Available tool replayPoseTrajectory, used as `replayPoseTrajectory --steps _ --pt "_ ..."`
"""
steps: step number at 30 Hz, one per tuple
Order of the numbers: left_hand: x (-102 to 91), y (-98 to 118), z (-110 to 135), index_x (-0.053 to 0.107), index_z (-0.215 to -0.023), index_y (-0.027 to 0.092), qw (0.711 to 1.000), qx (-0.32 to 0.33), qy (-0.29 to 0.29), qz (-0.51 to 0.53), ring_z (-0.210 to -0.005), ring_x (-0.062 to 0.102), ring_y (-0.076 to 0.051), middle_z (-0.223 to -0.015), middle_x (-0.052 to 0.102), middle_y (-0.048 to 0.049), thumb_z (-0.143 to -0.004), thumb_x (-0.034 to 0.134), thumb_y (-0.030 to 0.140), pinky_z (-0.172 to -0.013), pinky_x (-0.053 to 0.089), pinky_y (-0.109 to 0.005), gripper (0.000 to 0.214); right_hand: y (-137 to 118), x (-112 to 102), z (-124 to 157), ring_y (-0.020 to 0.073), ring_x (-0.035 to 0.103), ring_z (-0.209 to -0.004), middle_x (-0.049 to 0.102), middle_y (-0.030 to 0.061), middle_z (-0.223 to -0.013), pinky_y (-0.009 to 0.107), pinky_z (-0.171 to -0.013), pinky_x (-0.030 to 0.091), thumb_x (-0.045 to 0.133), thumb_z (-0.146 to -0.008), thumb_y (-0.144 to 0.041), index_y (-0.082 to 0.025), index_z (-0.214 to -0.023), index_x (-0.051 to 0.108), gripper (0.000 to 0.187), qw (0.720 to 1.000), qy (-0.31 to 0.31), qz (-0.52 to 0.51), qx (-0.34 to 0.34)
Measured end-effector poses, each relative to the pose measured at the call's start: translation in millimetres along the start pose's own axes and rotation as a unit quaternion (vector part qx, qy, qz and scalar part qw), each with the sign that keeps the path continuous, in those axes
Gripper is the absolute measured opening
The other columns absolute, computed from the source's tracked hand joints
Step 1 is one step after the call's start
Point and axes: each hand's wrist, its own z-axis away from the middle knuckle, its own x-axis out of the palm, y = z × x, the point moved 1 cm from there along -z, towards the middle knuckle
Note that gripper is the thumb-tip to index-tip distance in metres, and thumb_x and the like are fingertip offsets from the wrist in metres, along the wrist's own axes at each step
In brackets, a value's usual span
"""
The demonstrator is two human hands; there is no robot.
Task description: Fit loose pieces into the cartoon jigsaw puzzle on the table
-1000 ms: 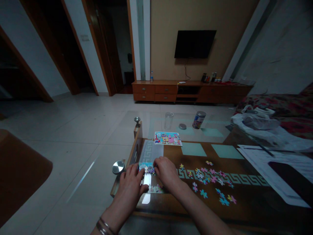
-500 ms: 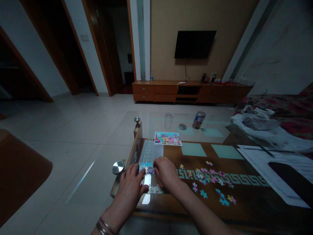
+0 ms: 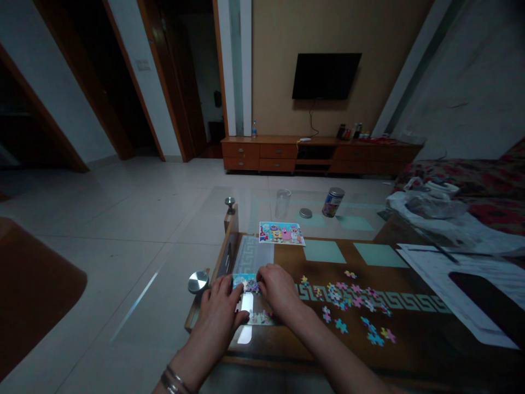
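Left hand (image 3: 217, 314) and right hand (image 3: 279, 290) close together, both palms down, fingers narrowly curled, the left hand's fingertips (image 3: 235, 290) and the right hand's meeting over a partly built cardboard jigsaw puzzle (image 3: 248, 283). Whether a single piece lies pinched between the fingers: impossible to tell at this size. Two thin metal bracelets (image 3: 172, 380) around the left wrist.

Directly under and between the hands, the puzzle: a bright blue-and-white patch at the fingertips, a thin strip of joined pieces (image 3: 258, 316) nearer the body, a glare-lit gap between them. All of it on a glass-topped coffee table (image 3: 324, 251) with a wooden base and a Greek-key band beneath the glass.

Right of the right hand, scattered knobbed loose puzzle pieces (image 3: 342, 295) in pink, blue and yellow. Ahead of the hands, a glossy rectangular picture card (image 3: 281, 233) of cartoon characters; farther ahead, a clear glass tumbler (image 3: 283, 203), a round metal lid (image 3: 305, 213) and a cylindrical can (image 3: 333, 202). Left of the left hand, a polished steel knob (image 3: 198, 282). Far right, large paper sheets (image 3: 447, 279) and a crumpled white plastic bag (image 3: 426, 205).
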Motion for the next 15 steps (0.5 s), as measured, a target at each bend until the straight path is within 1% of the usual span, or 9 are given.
replayPoseTrajectory --steps 9,15 --pt "7.6 -4.0 0.6 0.057 -0.121 0.024 1.0 0.007 0.02 0.006 -0.126 0.041 -0.034 -0.136 0.049 -0.0114 -0.079 0.057 0.024 -0.096 0.039 -0.05 0.042 -0.6 -1.2 0.2 0.0213 0.059 -0.094 0.067 0.0106 -0.097 0.029 -0.078 0.04 0.05 -0.086 -0.014 -0.015 -0.093 0.068 0.02 1.0 -0.004 0.002 -0.002" --pt "5.2 -1.6 1.2 0.057 -0.122 0.024 1.0 0.0 0.021 -0.009 -0.127 0.041 -0.033 -0.136 0.049 -0.0113 -0.08 0.057 0.024 -0.097 0.04 -0.049 0.042 -1.8 -2.7 1.1 0.0218 0.059 -0.095 0.067 0.0111 -0.097 0.029 -0.078 0.04 0.05 -0.085 -0.013 -0.015 -0.094 0.068 0.02 1.0 -0.012 0.009 0.004"
